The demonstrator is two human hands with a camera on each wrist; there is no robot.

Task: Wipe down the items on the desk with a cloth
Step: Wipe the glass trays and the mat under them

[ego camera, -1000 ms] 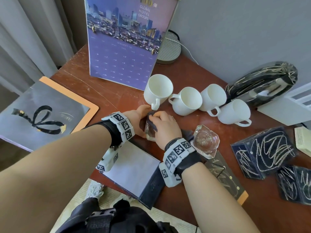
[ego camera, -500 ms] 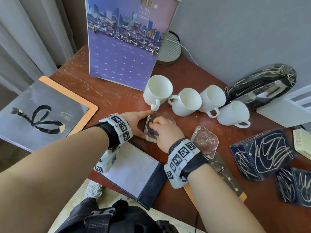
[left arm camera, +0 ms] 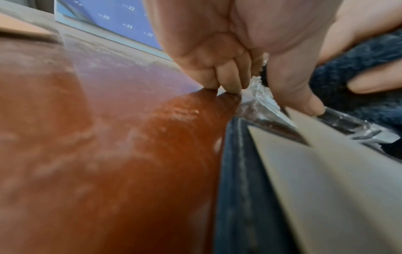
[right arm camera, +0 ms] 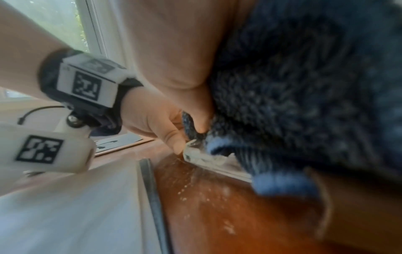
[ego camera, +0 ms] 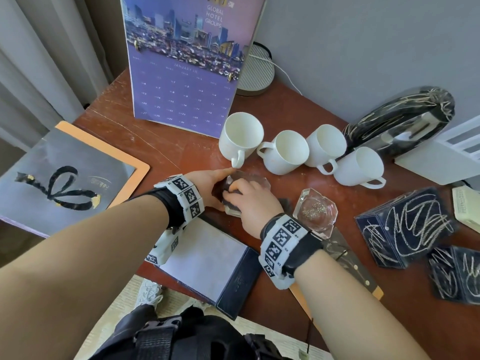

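A clear cut-glass dish (ego camera: 257, 179) (left arm camera: 267, 101) (right arm camera: 202, 158) sits on the red-brown desk (ego camera: 155, 141) in front of the white mugs. My left hand (ego camera: 207, 183) (left arm camera: 261, 86) grips its left edge, thumb on the near rim and fingers curled against the far side. My right hand (ego camera: 249, 201) clutches a dark blue fluffy cloth (ego camera: 220, 188) (left arm camera: 359, 72) (right arm camera: 304, 86) and presses it into the dish. Most of the dish is hidden under the hand and the cloth.
Several white mugs (ego camera: 285, 152) stand just behind the dish, with a standing calendar (ego camera: 187, 74) beyond. A second glass dish (ego camera: 315, 214) lies at the right, a notepad (ego camera: 205, 258) close in front, and dark scribble-patterned boxes (ego camera: 405, 224) further right. A grey folder (ego camera: 65, 175) overhangs the left edge.
The dish's far rim shows more now than a second ago. My right hand has slid the cloth over the dish toward me, while the left hand stays on its edge.
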